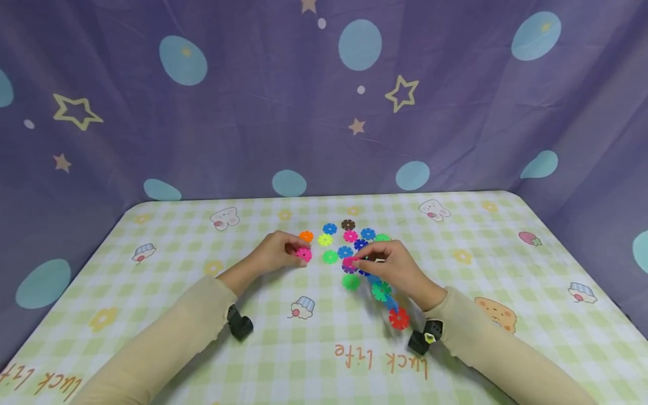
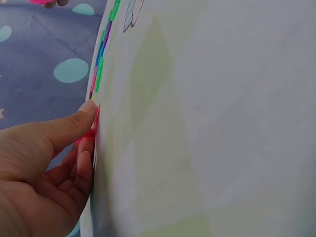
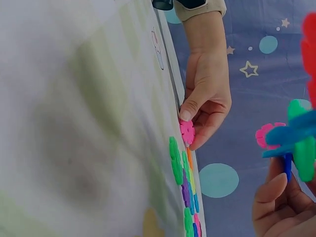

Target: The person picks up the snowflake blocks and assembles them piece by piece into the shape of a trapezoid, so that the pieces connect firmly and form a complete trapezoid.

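Note:
My left hand (image 1: 280, 250) pinches a pink snowflake disc (image 1: 304, 255) at the left edge of a group of loose discs. In the right wrist view this pink disc (image 3: 187, 132) is tilted up between thumb and fingers. My right hand (image 1: 397, 269) holds a joined chain of snowflake discs above the table. Along the chain are a pink disc (image 3: 269, 136), a dark blue disc (image 3: 288, 167), blue discs, a green disc (image 1: 382, 291) and a red disc (image 1: 399, 318) at the near end. Fingers partly hide the chain's far end.
Several loose discs lie flat between and beyond the hands, among them an orange disc (image 1: 306, 236), a yellow disc (image 1: 325, 240), a brown disc (image 1: 348, 224) and a green disc (image 1: 351, 282). A checked cloth (image 1: 167, 270) covers the table. Behind hangs a purple curtain (image 1: 253, 112).

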`<state>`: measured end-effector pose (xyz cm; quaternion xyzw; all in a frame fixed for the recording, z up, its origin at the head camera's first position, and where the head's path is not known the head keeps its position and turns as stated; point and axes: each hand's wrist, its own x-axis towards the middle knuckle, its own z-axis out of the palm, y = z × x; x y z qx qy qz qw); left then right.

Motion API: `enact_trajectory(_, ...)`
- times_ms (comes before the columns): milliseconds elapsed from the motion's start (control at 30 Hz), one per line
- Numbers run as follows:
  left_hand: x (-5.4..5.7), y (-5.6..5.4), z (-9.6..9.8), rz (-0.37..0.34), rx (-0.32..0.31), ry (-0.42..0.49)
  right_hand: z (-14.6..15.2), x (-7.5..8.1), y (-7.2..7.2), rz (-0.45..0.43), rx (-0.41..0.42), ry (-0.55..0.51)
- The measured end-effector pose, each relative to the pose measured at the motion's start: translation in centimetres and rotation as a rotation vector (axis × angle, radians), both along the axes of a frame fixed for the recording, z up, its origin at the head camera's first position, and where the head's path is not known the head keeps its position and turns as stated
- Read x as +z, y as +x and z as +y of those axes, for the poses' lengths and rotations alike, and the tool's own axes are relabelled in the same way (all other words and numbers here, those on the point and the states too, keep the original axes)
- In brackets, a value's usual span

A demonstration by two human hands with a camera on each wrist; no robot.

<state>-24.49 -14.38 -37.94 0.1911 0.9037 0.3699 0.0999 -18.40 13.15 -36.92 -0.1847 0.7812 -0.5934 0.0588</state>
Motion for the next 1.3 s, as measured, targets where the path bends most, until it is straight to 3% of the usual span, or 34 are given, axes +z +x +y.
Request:
enact_trajectory(267,0.2,0.2,-0.1,-0.087,0.004,0.027,0.1,0.2,0.0,0.007,-0.008,0.003)
enact_trajectory(567,0.4,0.3,-0.1,-0.085,0.074,0.054,0.1,0.2,-0.1,0.013,-0.006,0.011)
enact_trajectory(733,0.9,0.5,-0.1,-0.094,0.039,0.142,0.0,0.3,-0.1,-0.007,-0.012,-0.005)
enact_trajectory(967,2.7,2.7,1.6,-0.122,-0.029,0.346,0.1,0.4,-0.2,-0.035,-0.002,-0.058)
enact_trajectory(1100,3.1,4.1,2.8,-0.148,-0.032,0.377,0.0,0.5,-0.2,-0.023,0.004,-0.064)
enact_trajectory(1300,3.3,5.2,3.8,-0.112,-0.016,0.391,-0.1,0.6,-0.1,-0.009,0.010,-0.066)
